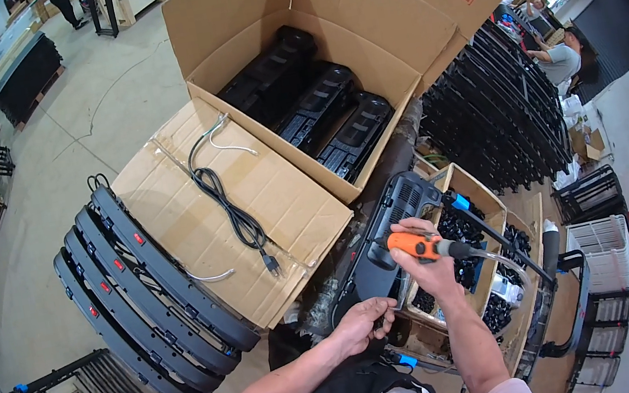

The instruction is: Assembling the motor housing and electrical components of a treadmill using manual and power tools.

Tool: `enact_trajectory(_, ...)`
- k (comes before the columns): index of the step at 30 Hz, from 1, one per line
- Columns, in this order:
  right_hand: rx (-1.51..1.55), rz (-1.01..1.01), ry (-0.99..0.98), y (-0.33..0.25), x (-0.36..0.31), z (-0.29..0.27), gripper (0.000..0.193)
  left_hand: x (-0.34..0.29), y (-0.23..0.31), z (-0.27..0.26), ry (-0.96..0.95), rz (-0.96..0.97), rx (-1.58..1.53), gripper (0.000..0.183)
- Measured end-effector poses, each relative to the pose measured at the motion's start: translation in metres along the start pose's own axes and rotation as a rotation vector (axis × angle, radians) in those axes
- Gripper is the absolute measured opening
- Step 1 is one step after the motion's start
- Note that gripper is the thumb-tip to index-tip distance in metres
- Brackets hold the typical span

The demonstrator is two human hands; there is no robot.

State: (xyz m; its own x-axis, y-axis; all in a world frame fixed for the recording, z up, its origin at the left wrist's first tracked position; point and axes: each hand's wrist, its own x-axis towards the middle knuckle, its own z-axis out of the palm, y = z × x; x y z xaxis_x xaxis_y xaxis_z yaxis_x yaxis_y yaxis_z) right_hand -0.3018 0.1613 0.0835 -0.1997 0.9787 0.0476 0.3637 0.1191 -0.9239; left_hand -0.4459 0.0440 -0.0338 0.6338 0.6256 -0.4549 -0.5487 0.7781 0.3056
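Observation:
My right hand [431, 267] grips an orange screwdriver [415, 246], a powered one with a grey end and a clear hose [496, 254] trailing off to the right. Its slim bit points down toward my left hand [366, 323]. The left fingers are bent and pinched close by the bit's tip; whatever they hold is too small to make out. Beneath and beyond both hands lies a long black plastic housing [397, 208] with vent slots. The right hand covers part of it.
Right of the housing, a wooden box [497, 204] holds many small black parts. An open carton [228, 13] contains black housings [337, 102]. A black power cord [227, 202] lies on a cardboard flap [293, 216]. Curved black frames [131, 283] stand left; a person [560, 59] is far right.

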Motion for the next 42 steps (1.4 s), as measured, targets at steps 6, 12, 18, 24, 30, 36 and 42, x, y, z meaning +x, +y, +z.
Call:
enact_trajectory(6,0.232,0.069,0.121,-0.022,-0.062,-0.028,0.052,-0.004,-0.006,0.020,0.133,-0.056,-0.045,0.036)
enact_trajectory(12,0.336,0.078,0.230,-0.024,-0.137,-0.058,0.052,-0.002,-0.029,0.035,0.111,-0.033,0.087,0.029)
enact_trajectory(18,0.380,0.016,0.322,0.000,-0.208,-0.090,0.053,-0.002,-0.068,0.036,0.127,-0.033,0.347,0.029)
enact_trajectory(24,0.420,0.047,0.353,0.025,-0.269,-0.109,0.053,-0.016,-0.111,0.060,0.163,-0.026,0.359,0.026)
enact_trajectory(30,0.468,0.008,0.335,0.028,-0.305,-0.106,0.051,-0.034,-0.138,0.068,0.258,0.026,0.297,0.020)
enact_trajectory(36,0.410,-0.042,0.285,0.026,-0.327,-0.092,0.050,-0.035,-0.144,0.061,0.264,-0.012,-0.054,0.020)
enact_trajectory(42,0.236,-0.047,0.270,0.019,-0.336,-0.075,0.051,-0.034,-0.147,0.056,0.256,-0.059,-0.095,0.022)
